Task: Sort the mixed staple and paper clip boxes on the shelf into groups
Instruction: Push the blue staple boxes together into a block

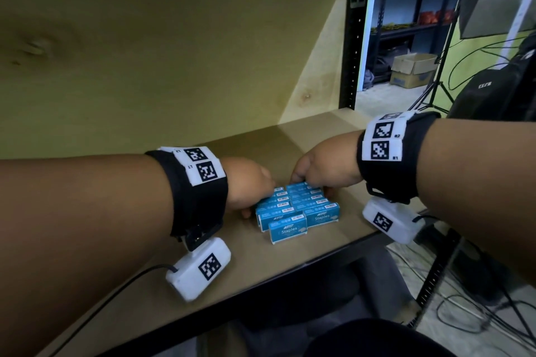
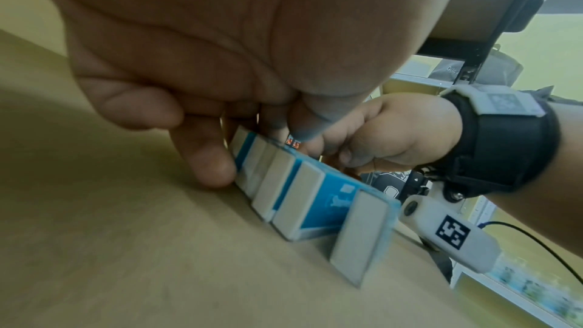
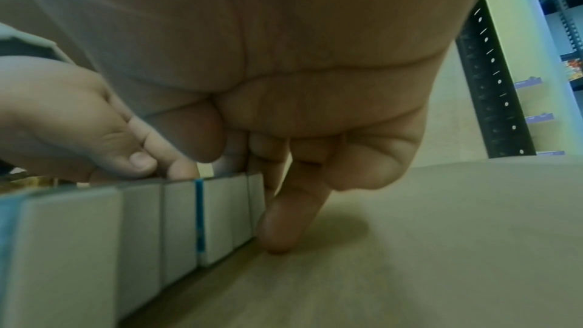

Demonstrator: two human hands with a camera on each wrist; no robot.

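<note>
Small blue and white cardboard staple boxes (image 1: pixel 295 210) packed side by side in two short rows on the tan wooden shelf (image 1: pixel 290 258), near its front edge. One front box (image 1: pixel 287 229) out of line, a bit ahead of the rest, word "Staples" on its face. No paper clip boxes to be seen for sure; a tiny bit of orange print behind the far end in the left wrist view, too blurred to tell.

Left hand (image 1: pixel 249 185) at the left side of the far end of the rows, fingers curled down, one fingertip (image 2: pixel 214 166) pressed on the end of a far box with its tip at the shelf. Right hand (image 1: pixel 322 166) over the far end from the other side, one finger (image 3: pixel 284 221) straight down against the last box, tip on the shelf. Both grips bent round the far boxes, clamped on the pack from two sides, thumbs on top.

Looks like squaring up or pulling the staple group together.

What could go wrong: boxes are light and slippery, so a hard squeeze could pop a middle box up and out. A pull toward the front could push the loose front box off the shelf edge. A push on one side only could twist the rows and split the neat pack
</note>
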